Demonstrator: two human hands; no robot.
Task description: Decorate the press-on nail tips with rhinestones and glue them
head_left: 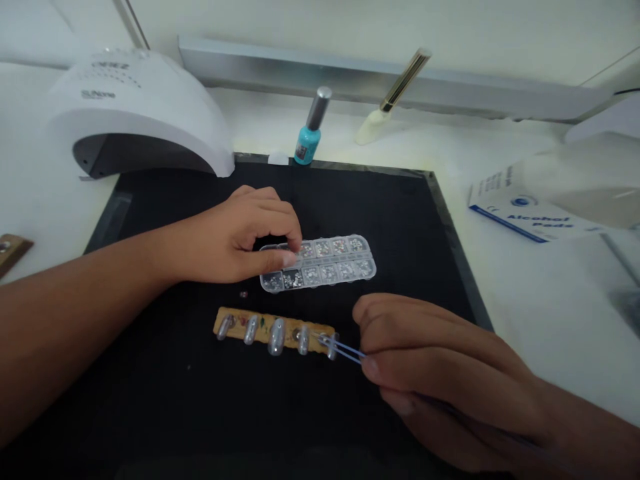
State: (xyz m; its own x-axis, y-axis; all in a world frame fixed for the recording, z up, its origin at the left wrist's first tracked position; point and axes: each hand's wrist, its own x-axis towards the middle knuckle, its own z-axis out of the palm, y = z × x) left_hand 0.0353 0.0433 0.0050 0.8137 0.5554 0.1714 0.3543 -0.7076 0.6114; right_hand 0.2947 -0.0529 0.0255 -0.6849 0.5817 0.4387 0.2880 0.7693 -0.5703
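Observation:
A clear plastic case [320, 261] with small compartments of rhinestones lies on the black mat. My left hand [250, 233] reaches over its left end, with thumb and index finger bent toward each other on a compartment lid or edge. Below the case, a wooden strip [270, 327] carries several silvery false nails [277, 335]. My right hand [430, 360] grips blue tweezers [349, 351], whose tips are at the strip's right end, beside the rightmost nail. A tiny pinkish stone [243, 294] lies between case and strip.
A white nail lamp [145, 107] stands at the back left. A teal polish bottle [308, 137] and a pale bottle with a gold cap [375, 123] are behind the black mat [375, 193]. At right lies an alcohol pads box [535, 207]; a wooden piece [13, 252] shows at far left.

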